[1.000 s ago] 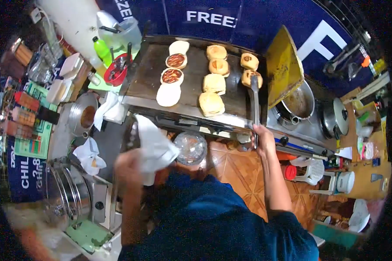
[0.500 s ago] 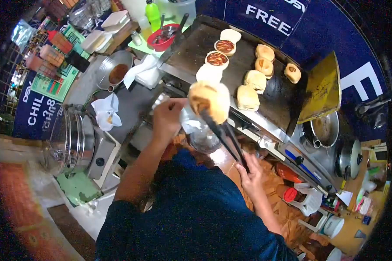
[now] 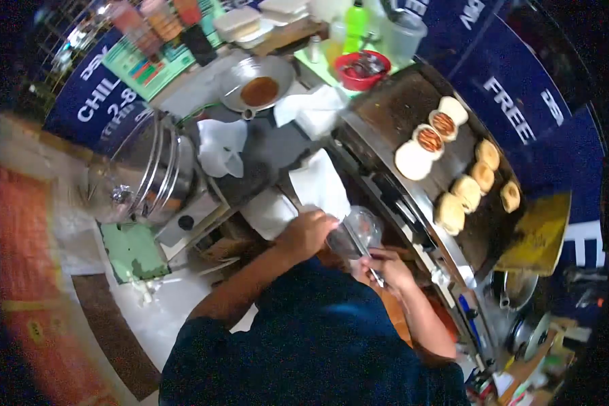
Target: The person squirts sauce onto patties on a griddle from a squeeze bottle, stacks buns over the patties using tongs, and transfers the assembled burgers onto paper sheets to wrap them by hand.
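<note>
My left hand (image 3: 309, 235) is closed on the lower edge of a white paper sheet (image 3: 320, 184); any bun in or behind the paper is hidden. My right hand (image 3: 391, 268) grips a pair of tongs (image 3: 353, 238), their tips reaching toward the paper. Beyond the tongs is a round, clear container (image 3: 367, 224), partly covered. To the right, on the flat griddle (image 3: 396, 101), lie bun halves, some with red-brown sauce (image 3: 429, 139), and a row of plain toasted buns (image 3: 466, 193).
A wok with brown sauce (image 3: 258, 91) stands at the back left, near a red bowl (image 3: 363, 70) of utensils. Crumpled white paper (image 3: 222, 145) lies on the dark counter. A steel steamer (image 3: 162, 166) stands at left, and a yellow metal guard (image 3: 540, 233) borders the griddle.
The toasted bun held up in the tongs is no longer visible. My left hand now holds white paper, the tongs are lower, and the camera view has turned left.
</note>
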`<state>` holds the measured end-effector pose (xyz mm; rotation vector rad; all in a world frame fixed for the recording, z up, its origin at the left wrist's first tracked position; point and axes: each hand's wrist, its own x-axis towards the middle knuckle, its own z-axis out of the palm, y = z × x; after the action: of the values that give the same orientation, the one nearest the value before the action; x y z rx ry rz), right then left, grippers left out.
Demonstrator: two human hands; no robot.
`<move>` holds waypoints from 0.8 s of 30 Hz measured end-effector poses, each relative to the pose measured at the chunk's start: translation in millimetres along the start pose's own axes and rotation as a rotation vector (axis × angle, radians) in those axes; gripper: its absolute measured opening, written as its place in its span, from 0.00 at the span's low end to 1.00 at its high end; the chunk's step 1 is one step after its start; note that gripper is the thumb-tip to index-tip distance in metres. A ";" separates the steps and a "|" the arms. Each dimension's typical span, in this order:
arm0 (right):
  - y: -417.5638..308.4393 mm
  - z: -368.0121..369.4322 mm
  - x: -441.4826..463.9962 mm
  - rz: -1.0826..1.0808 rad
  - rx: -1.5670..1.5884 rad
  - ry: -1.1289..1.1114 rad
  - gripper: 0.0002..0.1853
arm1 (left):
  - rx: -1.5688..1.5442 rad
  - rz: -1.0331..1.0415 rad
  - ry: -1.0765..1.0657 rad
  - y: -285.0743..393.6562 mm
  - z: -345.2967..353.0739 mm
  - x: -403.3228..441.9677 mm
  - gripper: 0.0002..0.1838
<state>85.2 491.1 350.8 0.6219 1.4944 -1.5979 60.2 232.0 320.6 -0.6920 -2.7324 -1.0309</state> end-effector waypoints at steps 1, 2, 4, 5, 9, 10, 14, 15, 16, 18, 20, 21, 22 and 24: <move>4.4 10.1 28.4 -0.030 -0.038 -0.027 0.13 | -0.005 0.009 0.083 -11.7 0.4 -6.0 0.07; 0.6 27.1 46.7 0.016 -0.004 -0.013 0.10 | -0.009 0.023 0.164 -29.7 4.9 -10.2 0.07; -13.7 56.9 83.4 0.036 0.043 -0.147 0.08 | 0.070 0.051 0.290 -90.1 14.2 -18.5 0.07; -27.2 75.4 100.5 0.046 0.022 -0.168 0.08 | 0.108 -0.033 0.276 -101.3 -4.8 -12.1 0.07; -82.3 165.6 208.3 0.043 0.080 -0.269 0.10 | 0.234 -0.273 0.404 -204.5 -35.2 19.0 0.08; -88.8 176.6 229.1 0.063 0.101 -0.322 0.10 | 0.293 -0.429 0.299 -216.7 -52.4 31.6 0.08; -80.5 160.4 189.9 0.011 -0.052 -0.291 0.11 | 0.544 -0.440 0.436 -271.6 -65.3 18.1 0.09; -65.6 134.8 178.2 -0.021 -0.119 -0.293 0.11 | 0.543 -0.448 0.544 -269.2 -67.4 19.0 0.09; -64.2 110.6 153.6 -0.004 -0.151 -0.327 0.12 | 0.530 -0.437 0.542 -260.6 -69.5 26.8 0.09; -41.8 66.3 126.1 0.107 -0.292 -0.166 0.13 | 0.341 -0.355 0.490 -232.4 -78.8 48.0 0.08; -27.1 34.6 105.2 0.124 -0.276 -0.155 0.15 | 0.236 -0.093 0.630 -198.6 -76.5 106.8 0.06; -27.1 27.9 89.2 0.125 -0.278 -0.112 0.17 | 0.253 -0.096 0.531 -179.6 -76.0 136.1 0.08; -22.9 18.5 76.1 0.127 -0.281 -0.068 0.19 | 0.261 0.006 0.456 -171.0 -71.7 167.1 0.11; 52.5 -38.6 104.6 0.043 -0.420 -0.006 0.21 | 0.093 -0.273 0.310 -145.2 -56.6 224.5 0.21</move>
<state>66.9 506.8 230.0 0.4045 1.7324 -1.1986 -207.8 182.2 341.7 -0.1296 -2.6220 -0.9595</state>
